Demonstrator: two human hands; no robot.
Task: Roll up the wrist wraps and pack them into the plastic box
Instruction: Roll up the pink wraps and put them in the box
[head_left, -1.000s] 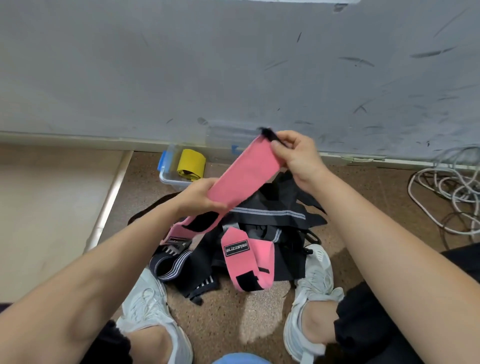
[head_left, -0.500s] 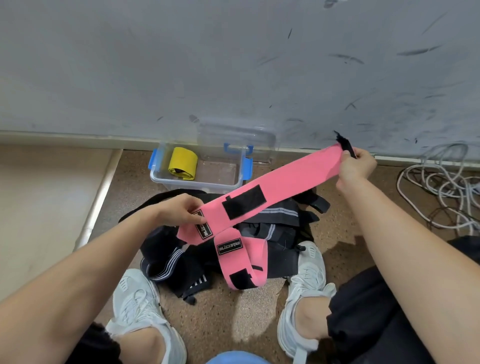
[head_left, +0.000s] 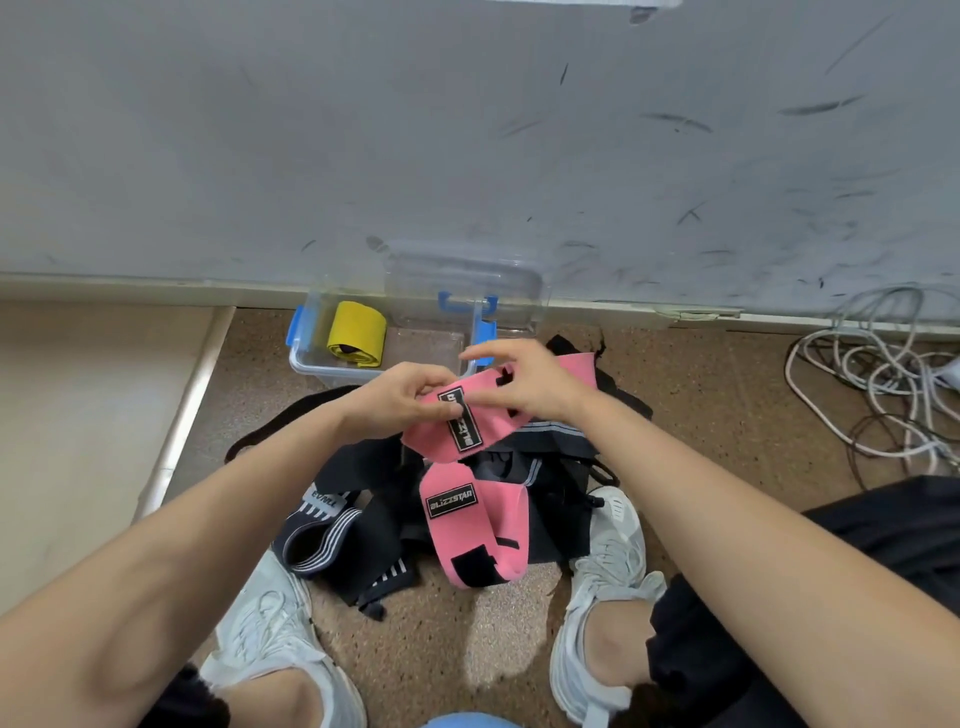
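Step in hand: starting the roll on one wrap. Left hand (head_left: 410, 400) pinches the label end of a pink elastic wrist wrap (head_left: 501, 431), fingers curled on it. Right hand (head_left: 530, 384) is closed over the same strip just beside the left, thumb near the black label. The tail runs out beyond the right hand. The wrap is held up between both hands, and I can't see any turns made yet.

Clear plastic box with blue clips (head_left: 306, 364) sits open just beyond the left hand, with one yellow rolled wrap (head_left: 357, 332) inside. Below the hands, a second pink wrap (head_left: 478, 530) lies on a pile of black striped wraps (head_left: 363, 525).

Next, my read: fold the label end over, roll tight toward the tail with the right hand keeping tension, then drop it beside the yellow roll.
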